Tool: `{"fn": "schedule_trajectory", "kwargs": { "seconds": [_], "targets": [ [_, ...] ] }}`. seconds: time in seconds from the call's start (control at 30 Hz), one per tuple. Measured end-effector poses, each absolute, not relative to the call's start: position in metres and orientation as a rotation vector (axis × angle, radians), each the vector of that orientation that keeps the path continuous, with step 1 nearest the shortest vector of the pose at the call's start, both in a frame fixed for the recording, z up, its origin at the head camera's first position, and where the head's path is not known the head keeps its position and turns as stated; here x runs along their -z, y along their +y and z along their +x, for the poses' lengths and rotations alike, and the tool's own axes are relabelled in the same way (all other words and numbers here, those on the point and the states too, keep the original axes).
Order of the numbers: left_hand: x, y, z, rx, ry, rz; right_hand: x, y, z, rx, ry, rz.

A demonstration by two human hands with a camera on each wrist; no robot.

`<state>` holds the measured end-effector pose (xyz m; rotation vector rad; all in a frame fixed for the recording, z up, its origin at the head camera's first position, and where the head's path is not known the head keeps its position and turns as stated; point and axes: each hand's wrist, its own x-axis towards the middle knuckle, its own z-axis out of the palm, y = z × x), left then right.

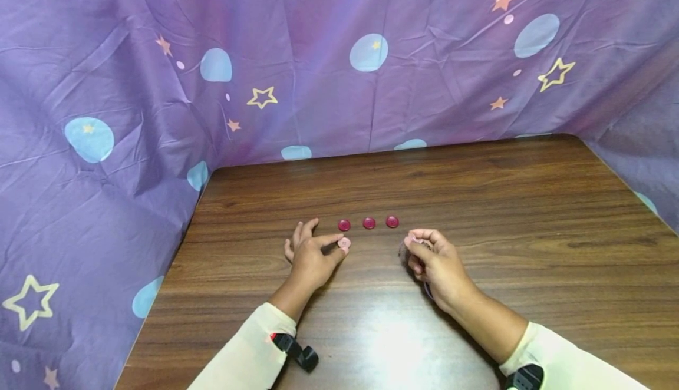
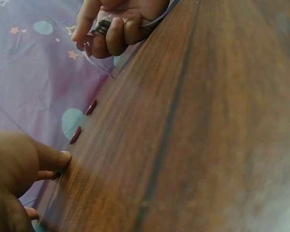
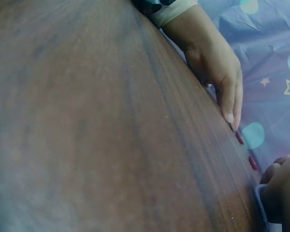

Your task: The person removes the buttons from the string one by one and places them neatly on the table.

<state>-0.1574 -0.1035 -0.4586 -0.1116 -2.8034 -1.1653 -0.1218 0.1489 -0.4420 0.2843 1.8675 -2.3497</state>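
Observation:
Three dark red buttons, the left one (image 1: 344, 225), the middle one (image 1: 369, 222) and the right one (image 1: 392, 221), lie in a row on the wooden table. Just below the left one, my left hand (image 1: 313, 257) pinches a pale pink button (image 1: 344, 243) between thumb and index finger, at the tabletop. My right hand (image 1: 440, 266), off to the right, has its fingers curled round a pink button (image 1: 408, 240) and a thin cord. In the left wrist view a small stack of dark discs (image 2: 102, 27) shows among its fingers, and the cord (image 2: 104, 70) hangs below.
The wooden table (image 1: 557, 219) is bounded at the back and sides by a purple curtain (image 1: 318, 42) with stars and blue spots. A dark band with a black device (image 1: 297, 352) sits on the left sleeve, another (image 1: 525, 377) on the right.

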Motion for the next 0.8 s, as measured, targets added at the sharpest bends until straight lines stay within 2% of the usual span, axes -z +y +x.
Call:
{"fn": "schedule_trajectory", "kwargs": {
  "seconds": [0.8],
  "targets": [
    [0.4567,-0.1042,-0.1556,1.158,-2.823,-0.127,0.4426,0.1498,-0.1225,2.363,1.859,0.293]
  ]
}}
